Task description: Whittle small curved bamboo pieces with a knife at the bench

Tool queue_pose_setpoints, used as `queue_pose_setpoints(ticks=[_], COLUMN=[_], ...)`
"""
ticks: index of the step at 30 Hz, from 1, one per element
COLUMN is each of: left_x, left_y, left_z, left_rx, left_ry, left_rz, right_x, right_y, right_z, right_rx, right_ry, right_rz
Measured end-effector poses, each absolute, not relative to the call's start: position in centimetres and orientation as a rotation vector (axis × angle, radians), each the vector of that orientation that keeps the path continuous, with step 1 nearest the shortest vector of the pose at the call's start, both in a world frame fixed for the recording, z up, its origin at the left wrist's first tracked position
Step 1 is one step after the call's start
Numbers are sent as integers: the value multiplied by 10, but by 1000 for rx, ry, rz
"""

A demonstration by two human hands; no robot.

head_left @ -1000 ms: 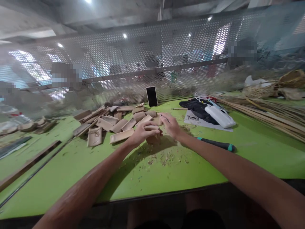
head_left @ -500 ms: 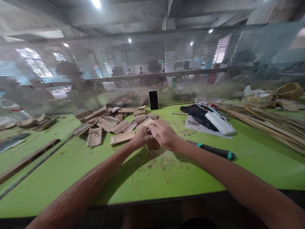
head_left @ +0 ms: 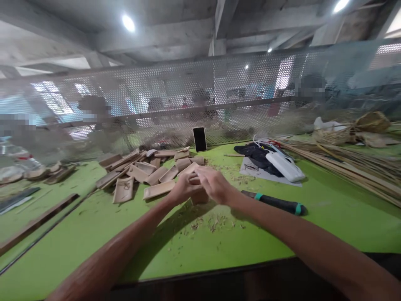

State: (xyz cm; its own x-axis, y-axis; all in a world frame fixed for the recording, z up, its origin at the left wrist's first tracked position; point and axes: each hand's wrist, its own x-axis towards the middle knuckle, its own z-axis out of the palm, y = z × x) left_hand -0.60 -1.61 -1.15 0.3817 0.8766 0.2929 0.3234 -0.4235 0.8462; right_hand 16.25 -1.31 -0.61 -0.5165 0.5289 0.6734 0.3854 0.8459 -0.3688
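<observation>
Grey concrete ceiling beams point(head_left: 169, 39) span the room above a perforated grey metal screen point(head_left: 175, 85), with blurred figures behind it. Below lies a bright green counter point(head_left: 250, 246). On its right side, long, thin, tan strips point(head_left: 344, 162) fan out, with a pale woven basket point(head_left: 332, 136) near their far part. Left of centre sits a loose pile of curved, tan, bamboo-like pieces point(head_left: 156, 176); farther left is a long, straight, brown bar point(head_left: 37, 221).

Right of centre, a crumpled black cloth point(head_left: 255, 154) lies beside a white, rounded, plastic device point(head_left: 285, 166). Nearer is a dark-handled tool with 2 green bands point(head_left: 278, 203). At the screen's foot stands a black-faced, pale-edged tablet point(head_left: 199, 139).

Both hands meet at mid-counter, just right of the pile. The left hand point(head_left: 184, 187) is closed around a tan, block-like piece point(head_left: 199, 198). The right hand point(head_left: 216, 184) curves over its right side, fingers bent together; whether it grips anything is hidden. Small, pale, curled shavings point(head_left: 216, 223) are scattered nearer the counter's front edge.
</observation>
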Motion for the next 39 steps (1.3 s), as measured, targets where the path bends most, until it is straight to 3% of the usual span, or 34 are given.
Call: queue_pose_setpoints(ticks=[9, 15, 31, 39], left_x=[-7, -5, 0, -7], left_y=[-16, -19, -28, -28], left_z=[-11, -4, -4, 2], left_rx=[1889, 2046, 1758, 1933], left_ry=[1035, 1158, 932, 890], left_rz=[987, 970, 982, 945], right_x=[165, 191, 183, 187], right_y=[-6, 28, 16, 17], right_z=[-11, -13, -28, -28], right_rx=[-632, -1026, -885, -933], right_ry=[-2204, -1947, -2184, -2239], right_rz=[237, 252, 80, -118])
